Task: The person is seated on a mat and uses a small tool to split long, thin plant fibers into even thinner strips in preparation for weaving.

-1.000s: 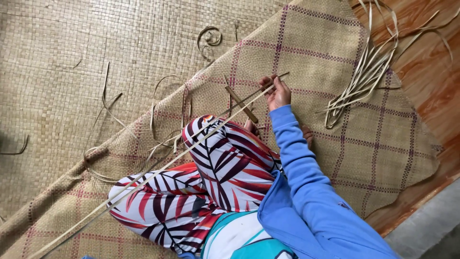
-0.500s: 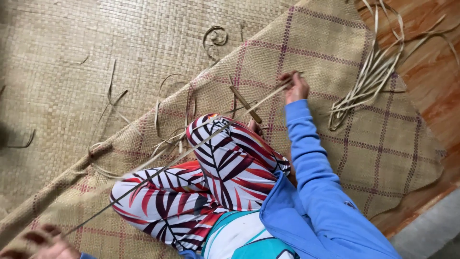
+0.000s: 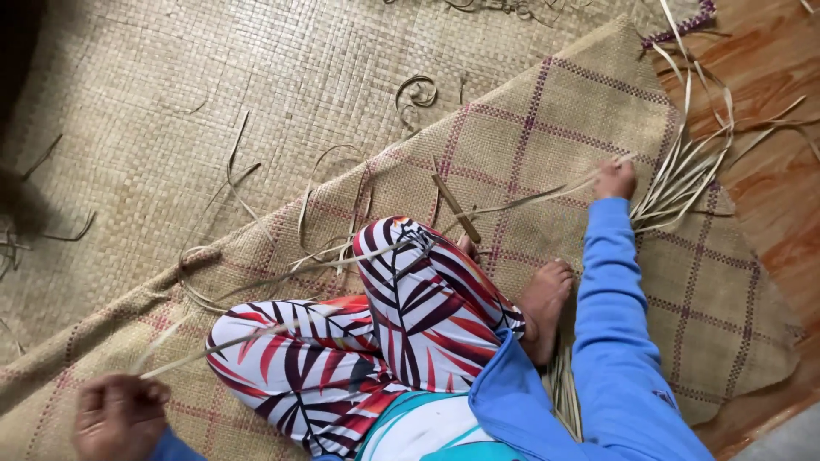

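Straw-coloured strip (image 3: 376, 256), one, long and thin, stretched between two hands: left hand (image 3: 120, 416) fisted on its lower-left end, right hand (image 3: 615, 180) pinching its upper-right end. Long axis diagonal, lower left to upper right, crossing one bent leg in patterned trousers (image 3: 410, 299), which lies under its middle. Two woven mats: plain mat (image 3: 171, 85) and checked mat (image 3: 547, 128). One short stick (image 3: 455, 209) beside the knee; loose strips (image 3: 683, 179) fan near the right hand.

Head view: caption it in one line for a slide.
Seated on a checked woven mat, left hand and right hand stretch a long reed strip across patterned trousers.
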